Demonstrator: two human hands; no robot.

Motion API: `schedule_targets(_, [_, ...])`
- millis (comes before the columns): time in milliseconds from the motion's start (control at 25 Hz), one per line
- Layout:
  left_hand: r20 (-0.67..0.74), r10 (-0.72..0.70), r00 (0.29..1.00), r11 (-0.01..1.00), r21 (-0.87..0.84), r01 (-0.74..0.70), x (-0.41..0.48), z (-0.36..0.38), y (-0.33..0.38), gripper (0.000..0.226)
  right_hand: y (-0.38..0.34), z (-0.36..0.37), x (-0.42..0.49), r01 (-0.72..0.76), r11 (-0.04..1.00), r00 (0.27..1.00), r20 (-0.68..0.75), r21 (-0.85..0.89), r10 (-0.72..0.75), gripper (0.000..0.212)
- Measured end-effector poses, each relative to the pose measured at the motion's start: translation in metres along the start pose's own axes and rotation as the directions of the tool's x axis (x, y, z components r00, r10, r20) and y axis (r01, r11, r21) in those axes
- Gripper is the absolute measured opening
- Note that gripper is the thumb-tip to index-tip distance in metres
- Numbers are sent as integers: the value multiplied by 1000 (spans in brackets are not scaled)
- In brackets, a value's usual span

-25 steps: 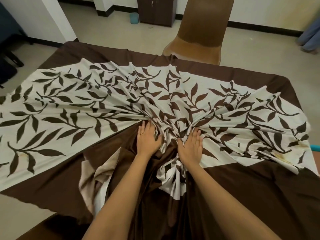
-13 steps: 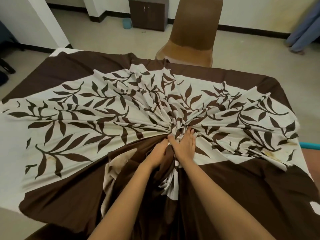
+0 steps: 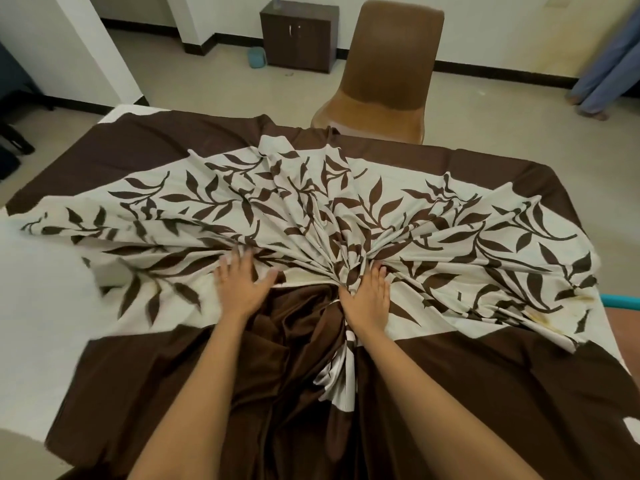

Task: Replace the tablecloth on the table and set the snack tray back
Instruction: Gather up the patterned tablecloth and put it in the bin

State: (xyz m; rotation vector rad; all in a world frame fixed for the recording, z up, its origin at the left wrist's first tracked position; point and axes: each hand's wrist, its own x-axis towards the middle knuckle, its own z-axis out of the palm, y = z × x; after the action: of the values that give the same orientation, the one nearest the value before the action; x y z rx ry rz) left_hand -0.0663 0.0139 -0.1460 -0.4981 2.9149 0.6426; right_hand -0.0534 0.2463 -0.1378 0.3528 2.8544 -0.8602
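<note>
- Tablecloth (image 3: pixel 346 209), brown w/ cream leaf-print centre, lies on the table (image 3: pixel 31 299); bunched into a fan of pleats running to a knot of folds at the near-middle edge. Table's white top shows bare at left.
- Left hand (image 3: pixel 242 285): flat, fingers spread, palm pressing the cream panel just left of the knot. Holds nothing.
- Right hand (image 3: pixel 367 292): flat too, fingers straight, pressing right at the pleat knot. No grip.
- Step, my read: gathering the cloth in toward the near edge to take it off.
- To do it well: alternate hands, rake in even pulls, keep pleats stacking so the far hem doesn't snag the brown chair (image 3: pixel 384 77).
- Snack tray: not in view.
</note>
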Motion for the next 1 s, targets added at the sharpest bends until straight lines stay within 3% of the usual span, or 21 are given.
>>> schedule_targets(120, [94, 232, 968, 971, -74, -226, -6, 22, 63, 81, 1, 3, 1, -21, 1000, 1000, 5, 22, 21, 77])
schedule_targets(240, [191, 368, 910, 912, -263, -314, -21, 38, 103, 62, 0, 2, 2, -33, 995, 999, -1, 95, 33, 71])
schedule_targets(400, [207, 406, 890, 843, -462, -276, -37, 53, 109, 67, -8, -9, 14, -142, 942, 989, 69, 303, 127, 86])
schedule_targets(480, [219, 426, 878, 796, -552, -249, -40, 52, 109, 62, -8, -12, 26, -143, 943, 989, 81, 301, 124, 100])
schedule_targets(560, [260, 380, 888, 825, -529, -198, -36, 35, 110, 49, -3, -12, 37, -97, 967, 995, 56, 235, 86, 102])
schedule_targets(640, [77, 282, 956, 834, -512, -205, -28, 8, 104, 39, 3, -9, 40, -28, 985, 999, 35, 167, 23, 97])
schedule_targets(720, [-219, 292, 931, 816, -450, -362, -16, -18, 102, 27, 7, -7, 37, 94, 989, 995, 5, 112, -95, 88])
schedule_targets(760, [-250, 380, 891, 814, -366, -450, -9, -25, 109, 29, 8, -6, 35, 175, 981, 984, -12, 80, -175, 81])
schedule_targets(840, [-117, 530, 840, 829, -135, -542, 7, -25, 135, 60, 10, -4, 35, 316, 947, 949, -8, 60, -316, 72])
schedule_targets(920, [4, 354, 935, 935, -17, -354, 15, -13, 162, 98, 14, -4, 40, 365, 925, 924, 83, 104, -373, 69])
schedule_targets(1000, [101, -21, 995, 984, -176, 38, 19, 2, 171, 133, 21, -3, 43, 444, 888, 873, 166, 120, -459, 63])
